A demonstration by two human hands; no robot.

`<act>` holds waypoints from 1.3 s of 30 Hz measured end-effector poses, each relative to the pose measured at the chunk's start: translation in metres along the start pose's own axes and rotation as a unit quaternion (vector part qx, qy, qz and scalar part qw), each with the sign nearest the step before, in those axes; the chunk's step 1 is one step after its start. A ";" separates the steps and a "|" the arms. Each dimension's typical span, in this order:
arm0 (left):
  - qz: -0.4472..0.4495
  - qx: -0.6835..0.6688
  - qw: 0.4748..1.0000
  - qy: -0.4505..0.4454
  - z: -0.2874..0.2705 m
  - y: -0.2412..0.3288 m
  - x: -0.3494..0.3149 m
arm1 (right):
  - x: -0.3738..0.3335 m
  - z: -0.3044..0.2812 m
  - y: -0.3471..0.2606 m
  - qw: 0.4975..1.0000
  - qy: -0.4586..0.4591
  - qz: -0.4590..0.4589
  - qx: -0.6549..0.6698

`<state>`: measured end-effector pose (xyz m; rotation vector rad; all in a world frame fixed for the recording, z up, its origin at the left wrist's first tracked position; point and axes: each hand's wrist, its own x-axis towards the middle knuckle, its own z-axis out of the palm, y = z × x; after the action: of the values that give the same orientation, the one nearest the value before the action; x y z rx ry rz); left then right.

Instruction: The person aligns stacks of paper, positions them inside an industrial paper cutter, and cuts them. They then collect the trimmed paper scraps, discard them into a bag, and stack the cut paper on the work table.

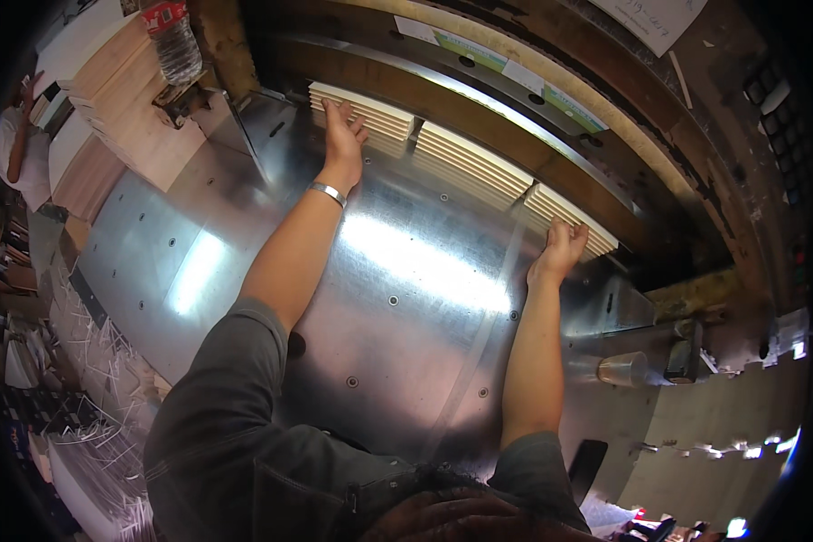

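Note:
Three stacks of cream-white paper lie side by side beneath the machine's dark beam: a left stack [384,129], a middle stack [471,163] and a right stack [565,210]. Their near faces show layered ridges. My left hand [341,135], with a silver band at its wrist, rests its spread fingers against the left stack's front. At the outer end of the right stack, my right hand [558,251] touches the edge with loosely bent fingers; nothing shows gripped in it. Both forearms reach across the shiny metal table [415,352].
A metal bar [479,90] spans above the stacks. Tall piles of pale sheets [122,99] and a bottle [176,50] stand at far left. A translucent cup [623,369] and a black phone [589,470] are at right. Paper strips [108,388] litter the left; another person [23,149] is beyond.

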<state>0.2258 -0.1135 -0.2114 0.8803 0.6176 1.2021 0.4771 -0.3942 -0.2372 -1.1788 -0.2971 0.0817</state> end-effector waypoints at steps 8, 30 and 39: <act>0.003 -0.023 1.000 -0.018 0.007 0.005 -0.008 | -0.002 0.000 -0.005 1.000 -0.014 -0.006 0.007; -0.027 0.019 0.997 -0.076 0.010 0.014 -0.015 | -0.007 0.004 -0.016 0.999 -0.030 0.015 0.018; -0.022 0.018 0.998 -0.062 0.009 0.015 -0.018 | -0.016 0.011 -0.021 1.000 -0.010 0.016 0.013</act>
<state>0.2207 -0.1313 -0.1946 0.9595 0.5570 1.0901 0.4571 -0.3956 -0.2171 -1.1567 -0.2950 0.1247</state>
